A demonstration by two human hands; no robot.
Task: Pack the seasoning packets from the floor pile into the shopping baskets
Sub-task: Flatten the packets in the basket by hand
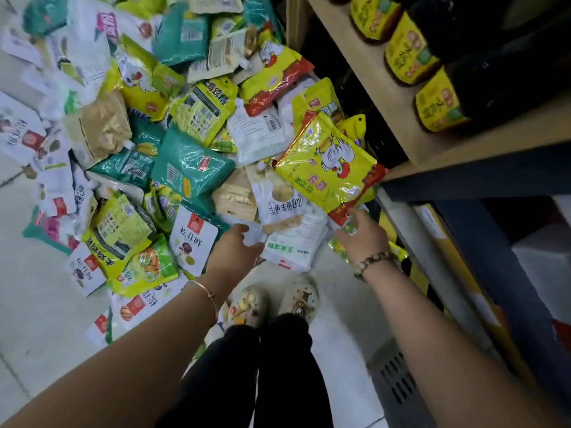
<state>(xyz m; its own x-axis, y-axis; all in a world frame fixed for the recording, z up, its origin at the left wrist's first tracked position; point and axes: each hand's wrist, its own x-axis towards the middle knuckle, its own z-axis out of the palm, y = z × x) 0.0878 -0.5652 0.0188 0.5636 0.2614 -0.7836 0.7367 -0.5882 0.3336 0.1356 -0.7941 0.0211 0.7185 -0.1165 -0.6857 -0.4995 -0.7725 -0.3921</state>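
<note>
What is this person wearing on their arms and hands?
No sleeves or gloves. The left hand has a thin gold-coloured bangle at the wrist; the right hand has a bracelet of brown and pale round beads.

Packet pile (173, 143): yellow, green, white pouches, overlapping, spread over floor (37, 304), far and left. Yellow chicken packet (330, 168) tilted at right edge.

The heap of glossy seasoning packets (173, 125) is running off the far and left edges, blurring there; fingertips of the right hand (363, 234) are hiding under a yellow chicken-print packet (327, 165); dark yellow-labelled bottles (438, 60) are getting cropped far right.
</note>
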